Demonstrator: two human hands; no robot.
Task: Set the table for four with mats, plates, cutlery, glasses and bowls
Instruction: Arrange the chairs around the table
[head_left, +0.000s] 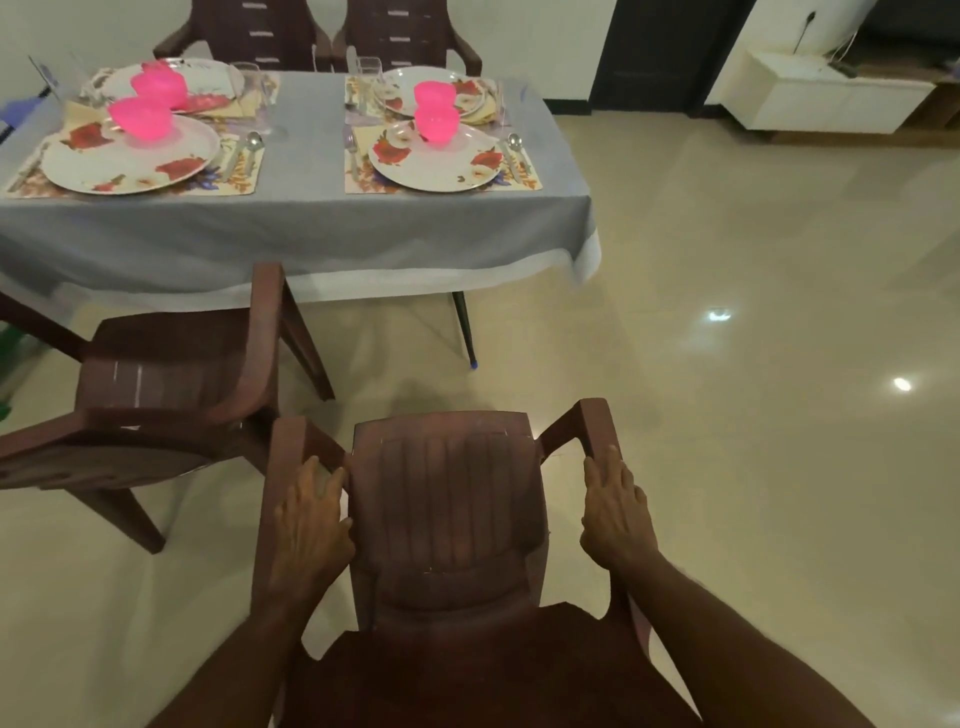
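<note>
Left hand: my left hand is wrapped over the left armrest of the brown plastic chair in front of me, fingers curled round the rail.
Right hand: my right hand grips the right armrest the same way, thumb on the inner side.
Chair: it stands on the tiled floor, well apart from the table, its back toward me.
Second chair: another brown chair sits to my left, its front reaching under the tablecloth edge.
Far chairs: two more chairs stand at the table's far side.
Table: I see a grey tablecloth covering it, with four settings laid on top.
Mats: four floral mats, the nearest right one at the table's front.
Plates: a floral plate on each mat.
Bowls: a pink bowl stands on each plate.
Cutlery: spoons lie beside the near plates; the far settings' cutlery I cannot make out.
Glasses: clear glasses stand near the far settings.
</note>
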